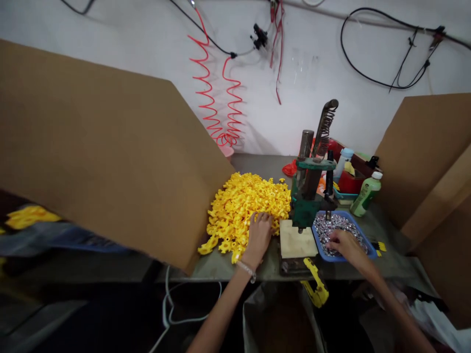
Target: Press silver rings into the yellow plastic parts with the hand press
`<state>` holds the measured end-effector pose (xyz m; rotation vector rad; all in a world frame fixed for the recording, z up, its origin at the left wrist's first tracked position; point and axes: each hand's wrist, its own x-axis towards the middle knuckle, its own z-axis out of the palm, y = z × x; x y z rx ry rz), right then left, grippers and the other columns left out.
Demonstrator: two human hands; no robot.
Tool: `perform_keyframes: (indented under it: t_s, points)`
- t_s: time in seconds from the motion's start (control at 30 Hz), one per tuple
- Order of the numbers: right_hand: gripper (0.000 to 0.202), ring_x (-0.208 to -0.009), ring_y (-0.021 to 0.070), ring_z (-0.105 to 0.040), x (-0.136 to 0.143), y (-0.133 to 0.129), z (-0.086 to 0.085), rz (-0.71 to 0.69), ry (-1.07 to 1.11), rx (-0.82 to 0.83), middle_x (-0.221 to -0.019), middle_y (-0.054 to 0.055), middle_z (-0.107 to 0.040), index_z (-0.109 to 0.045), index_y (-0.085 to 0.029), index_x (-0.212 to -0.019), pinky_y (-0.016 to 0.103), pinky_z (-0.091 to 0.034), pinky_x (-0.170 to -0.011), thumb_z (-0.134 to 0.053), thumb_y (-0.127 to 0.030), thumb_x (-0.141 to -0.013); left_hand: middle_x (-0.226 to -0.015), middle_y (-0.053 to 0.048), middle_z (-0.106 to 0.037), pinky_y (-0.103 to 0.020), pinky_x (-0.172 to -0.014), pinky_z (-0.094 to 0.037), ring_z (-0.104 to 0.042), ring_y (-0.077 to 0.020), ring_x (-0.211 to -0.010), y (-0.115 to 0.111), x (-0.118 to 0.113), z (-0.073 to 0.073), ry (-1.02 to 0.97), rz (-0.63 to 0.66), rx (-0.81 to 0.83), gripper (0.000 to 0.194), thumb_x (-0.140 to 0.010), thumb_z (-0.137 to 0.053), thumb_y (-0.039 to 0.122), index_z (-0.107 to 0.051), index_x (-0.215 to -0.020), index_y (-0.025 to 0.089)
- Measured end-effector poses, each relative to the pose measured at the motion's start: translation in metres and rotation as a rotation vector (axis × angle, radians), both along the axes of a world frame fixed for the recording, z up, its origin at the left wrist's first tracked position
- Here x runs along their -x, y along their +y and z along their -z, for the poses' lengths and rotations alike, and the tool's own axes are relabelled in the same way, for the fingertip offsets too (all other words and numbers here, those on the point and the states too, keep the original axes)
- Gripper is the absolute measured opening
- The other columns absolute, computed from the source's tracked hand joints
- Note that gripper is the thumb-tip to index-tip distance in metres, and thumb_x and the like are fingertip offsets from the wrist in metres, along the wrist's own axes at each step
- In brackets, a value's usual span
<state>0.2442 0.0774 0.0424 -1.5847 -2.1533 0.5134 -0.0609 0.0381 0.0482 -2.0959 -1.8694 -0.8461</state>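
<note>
My left hand [260, 230] rests at the near right side of a heap of small yellow plastic pieces [243, 201], fingers bent down among them. Its fingertips are hidden, so what they hold is unclear. Over a blue tray [319, 251] of tiny shiny metallic parts [333, 223], my right hand [341, 242] is closed in a pinch. Anything between those fingertips is too small to make out. Between the hands stands a green hand press [305, 211], its ram above a pale flat block [297, 240].
Cardboard panels rise at left [110, 147] and right [434, 147]. A green bottle [367, 194] and red containers [349, 181] stand behind the tray. A yellow-covered lever [316, 287] juts past the table's front edge. Red coiled hoses [204, 88] hang on the wall.
</note>
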Motion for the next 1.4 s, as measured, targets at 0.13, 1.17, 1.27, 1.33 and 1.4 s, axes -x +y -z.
perform_keyframes:
  t_s: [0.13, 1.17, 1.27, 1.33, 1.4]
  points:
    - [0.012, -0.067, 0.0152, -0.057, 0.005, -0.002, 0.005, -0.025, 0.061, 0.065, -0.071, 0.003, -0.065, -0.062, -0.016, -0.072, 0.025, -0.034, -0.061, -0.057, -0.026, -0.069, -0.095, -0.009, -0.064, -0.047, -0.095, -0.042, -0.058, -0.0269, -0.098, 0.005, -0.001, 0.001, -0.018, -0.002, -0.024, 0.013, -0.086, -0.056, 0.021, -0.062, -0.097, 0.018]
    - [0.022, -0.042, 0.0064, -0.045, 0.078, -0.015, -0.031, -0.161, 0.548, 0.481, -0.049, -0.003, -0.053, -0.057, -0.013, -0.065, 0.019, -0.034, -0.044, -0.066, -0.033, -0.063, -0.109, -0.003, -0.071, -0.054, -0.111, -0.024, -0.051, -0.0258, -0.123, -0.033, -0.074, 0.029, -0.464, 0.298, 0.085, 0.032, -0.077, -0.071, 0.03, -0.066, -0.108, 0.026]
    - [0.019, -0.042, 0.0061, -0.042, 0.084, -0.011, -0.034, -0.199, 0.357, 0.487, -0.048, -0.003, -0.052, -0.06, -0.012, -0.066, 0.019, -0.031, -0.044, -0.063, -0.03, -0.069, -0.111, -0.004, -0.071, -0.055, -0.112, -0.023, -0.051, -0.0268, -0.124, -0.03, -0.072, 0.03, -0.509, 0.312, 0.099, 0.032, -0.075, -0.072, 0.03, -0.067, -0.106, 0.026]
    - [0.021, -0.047, 0.0074, -0.045, 0.088, -0.018, -0.035, -0.163, 0.226, 0.39, -0.053, -0.001, -0.055, -0.061, -0.012, -0.066, 0.02, -0.03, -0.048, -0.063, -0.032, -0.073, -0.112, -0.004, -0.07, -0.056, -0.113, -0.02, -0.051, -0.027, -0.124, -0.029, -0.071, 0.03, -0.542, 0.323, 0.098, 0.029, -0.075, -0.071, 0.03, -0.067, -0.104, 0.025]
    - [0.024, -0.057, 0.0106, -0.052, 0.09, -0.034, -0.039, -0.075, 0.113, 0.213, -0.062, 0.002, -0.061, -0.061, -0.013, -0.068, 0.021, -0.031, -0.054, -0.061, -0.035, -0.078, -0.112, -0.005, -0.07, -0.055, -0.115, -0.018, -0.052, -0.0265, -0.123, -0.029, -0.07, 0.031, -0.578, 0.325, 0.088, 0.026, -0.076, -0.07, 0.029, -0.068, -0.101, 0.024]
